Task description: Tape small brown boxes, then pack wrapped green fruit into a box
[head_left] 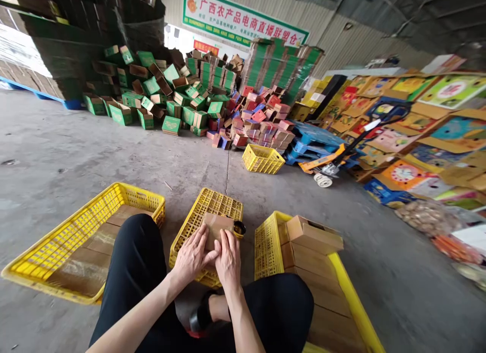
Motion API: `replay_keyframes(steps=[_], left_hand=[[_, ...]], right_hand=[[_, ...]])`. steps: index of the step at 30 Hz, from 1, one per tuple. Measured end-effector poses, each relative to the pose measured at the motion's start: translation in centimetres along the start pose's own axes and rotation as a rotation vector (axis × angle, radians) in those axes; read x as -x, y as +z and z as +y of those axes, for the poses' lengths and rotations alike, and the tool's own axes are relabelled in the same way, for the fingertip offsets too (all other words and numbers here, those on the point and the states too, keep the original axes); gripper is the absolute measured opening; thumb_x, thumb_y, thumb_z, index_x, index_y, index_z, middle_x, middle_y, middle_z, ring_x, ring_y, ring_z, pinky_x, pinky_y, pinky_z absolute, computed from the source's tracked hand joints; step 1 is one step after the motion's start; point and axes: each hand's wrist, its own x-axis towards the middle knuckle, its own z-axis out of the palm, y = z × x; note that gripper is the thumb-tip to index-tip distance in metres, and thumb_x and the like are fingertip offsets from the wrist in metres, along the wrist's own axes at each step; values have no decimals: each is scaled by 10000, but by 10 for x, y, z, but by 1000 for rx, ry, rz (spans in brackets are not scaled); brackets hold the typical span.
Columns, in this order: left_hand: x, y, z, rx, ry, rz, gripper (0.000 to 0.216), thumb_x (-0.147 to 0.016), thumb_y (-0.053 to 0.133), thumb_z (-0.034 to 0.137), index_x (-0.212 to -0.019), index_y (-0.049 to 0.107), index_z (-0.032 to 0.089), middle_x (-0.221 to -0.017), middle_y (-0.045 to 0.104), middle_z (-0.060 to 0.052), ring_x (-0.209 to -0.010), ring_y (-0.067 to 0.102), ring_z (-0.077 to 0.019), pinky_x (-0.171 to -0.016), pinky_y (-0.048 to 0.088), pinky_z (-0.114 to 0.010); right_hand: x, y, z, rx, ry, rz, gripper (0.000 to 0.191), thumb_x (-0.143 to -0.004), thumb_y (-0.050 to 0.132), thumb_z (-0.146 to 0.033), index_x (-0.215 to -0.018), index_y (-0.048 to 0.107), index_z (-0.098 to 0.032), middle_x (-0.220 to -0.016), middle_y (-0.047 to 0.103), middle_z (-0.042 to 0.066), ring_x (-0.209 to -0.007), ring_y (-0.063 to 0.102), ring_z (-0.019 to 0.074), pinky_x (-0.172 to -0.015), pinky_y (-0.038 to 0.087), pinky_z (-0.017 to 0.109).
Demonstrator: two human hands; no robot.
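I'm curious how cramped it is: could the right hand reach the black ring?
Probably yes: the right hand rests on the box, close to the black ring, with nothing visible between.

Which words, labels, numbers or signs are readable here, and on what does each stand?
"广西农产品电商直播联盟仓": wall banner.
Its smaller lines: too blurred.
Red sign below: too blurred.
Printed cartons: too blurred.
Handled carton: none readable.

small plain brown cardboard box (218, 224), top closed and pretty much flat, laid level on the gridded top of a yellow plastic crate (217, 201), near side mostly blocked from view
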Motion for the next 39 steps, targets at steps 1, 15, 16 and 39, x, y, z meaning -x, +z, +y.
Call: replay_keyframes(steps=[1, 15, 16, 39], left_hand=[[-1, 0, 0, -2, -1, -4, 661, -1058, 432, 616, -1576, 422, 205, -1568, 540, -189, -1407, 576, -330, -1138, 523, -482], [-14, 6, 7, 65, -63, -163, 747, -1004, 417, 728, -1450, 508, 135, -1653, 396, -244, -1477, 477, -386, -1153, 484, -517], [-15, 4, 5, 77, -56, -184, 774, -995, 420, 740, -1465, 502, 131, -1667, 374, -239, -1495, 451, -387, -1165, 473, -514], [-23, 3, -6, 225, -109, -326, 630, -1092, 368, 554, -1673, 265, 334, -1725, 323, -43, -1570, 326, -294, -1250, 393, -518]], right_hand=[[-2, 0, 1, 13, -7, -10, 454, -1110, 408, -394, -1468, 592, -184, -1425, 638, 151, -1317, 586, 297, -1107, 512, 490], [-20, -10, 20, 60, -110, -91, 396, -1081, 467, -382, -1411, 586, -199, -1301, 658, 148, -1267, 600, 315, -1056, 502, 491], [-23, -9, 20, 66, -110, -100, 373, -1082, 464, -376, -1378, 606, -200, -1266, 671, 140, -1238, 617, 307, -1050, 502, 481], [-19, -13, 41, -102, -43, -159, 517, -1086, 489, -321, -1597, 448, -256, -1492, 619, 101, -1371, 590, 288, -1095, 543, 453]])
